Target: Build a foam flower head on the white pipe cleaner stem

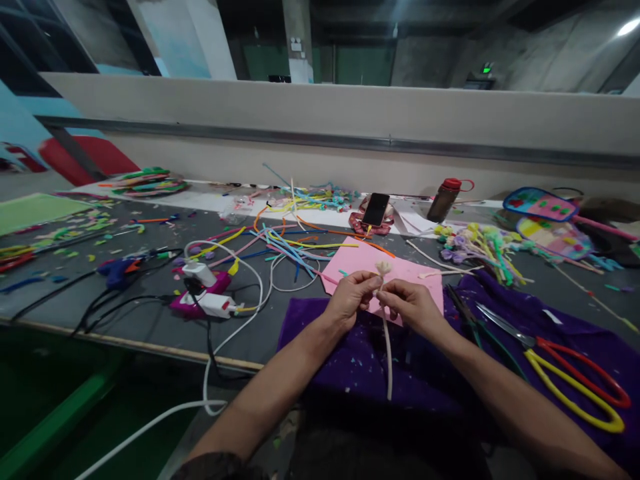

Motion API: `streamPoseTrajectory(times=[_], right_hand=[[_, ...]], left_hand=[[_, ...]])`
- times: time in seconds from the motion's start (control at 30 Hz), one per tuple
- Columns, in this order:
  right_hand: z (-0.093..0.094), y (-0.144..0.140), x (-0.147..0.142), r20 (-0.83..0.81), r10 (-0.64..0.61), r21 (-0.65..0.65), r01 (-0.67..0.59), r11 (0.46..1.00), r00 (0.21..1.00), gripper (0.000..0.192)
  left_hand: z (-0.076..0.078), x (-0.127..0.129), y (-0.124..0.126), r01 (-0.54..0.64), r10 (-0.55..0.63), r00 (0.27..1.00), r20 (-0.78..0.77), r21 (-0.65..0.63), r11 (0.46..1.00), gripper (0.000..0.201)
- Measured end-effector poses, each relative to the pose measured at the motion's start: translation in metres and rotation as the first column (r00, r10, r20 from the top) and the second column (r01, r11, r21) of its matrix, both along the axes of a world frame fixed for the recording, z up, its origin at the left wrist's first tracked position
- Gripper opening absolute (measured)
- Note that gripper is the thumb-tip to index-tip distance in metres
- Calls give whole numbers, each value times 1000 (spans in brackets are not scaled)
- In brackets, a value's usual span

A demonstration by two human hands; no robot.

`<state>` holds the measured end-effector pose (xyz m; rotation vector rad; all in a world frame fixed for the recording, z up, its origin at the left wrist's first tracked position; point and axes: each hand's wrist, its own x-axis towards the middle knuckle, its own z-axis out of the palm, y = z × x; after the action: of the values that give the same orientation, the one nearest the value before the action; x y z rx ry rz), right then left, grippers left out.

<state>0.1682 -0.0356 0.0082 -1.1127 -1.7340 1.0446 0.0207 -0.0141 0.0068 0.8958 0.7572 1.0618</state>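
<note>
While both hands point(383, 300) pinch it, the cream pipe cleaner point(388, 360) hangs below.

A phone point(375, 209) lies near a brown bottle point(443, 199); scissors point(560, 360) rest on purple cloth point(590, 333).

No text, label, brand or number can be read anywhere in the frame. The small green lit sign point(486, 68) at the upper right, high on the far wall, is too small and blurred to make out, and the pale plate point(297, 45) on the pillar at the top centre shows no legible marks. The phone point(375, 209) lying on the desk point(150, 320) near the centre has a dark, blank screen.
</note>
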Motion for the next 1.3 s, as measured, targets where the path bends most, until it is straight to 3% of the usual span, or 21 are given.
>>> streamPoseTrajectory(times=[0.3,0.47,0.67,0.93,1.03,1.13,1.23,1.3], right_hand=[[12,-6,-2,-123,26,-138,-43,989,992,27],[16,-5,-1,-199,59,-235,-106,966,978,26],[14,-3,-2,-247,81,-232,-140,963,966,28],[13,-4,-4,-194,103,-214,-145,966,976,28],[14,-3,-2,-143,93,-192,-119,974,985,29],[17,2,4,-121,-26,-155,7,988,992,28],[20,9,10,-220,-160,-143,130,981,962,25],[21,11,11,-290,-178,-164,134,977,940,26]], left_hand=[[6,-2,-3,121,-120,992,35,-29,992,31],[8,-4,0,115,-113,992,48,-44,992,29],[6,-1,1,86,-84,996,33,-41,995,27],[5,0,1,63,-62,997,38,-46,997,29],[7,-1,1,48,-46,998,32,-51,998,29],[9,-1,-1,25,-25,1000,3,-24,999,28],[11,1,-4,22,-18,998,-67,54,998,27],[11,2,-6,24,-13,994,-109,93,995,26]])
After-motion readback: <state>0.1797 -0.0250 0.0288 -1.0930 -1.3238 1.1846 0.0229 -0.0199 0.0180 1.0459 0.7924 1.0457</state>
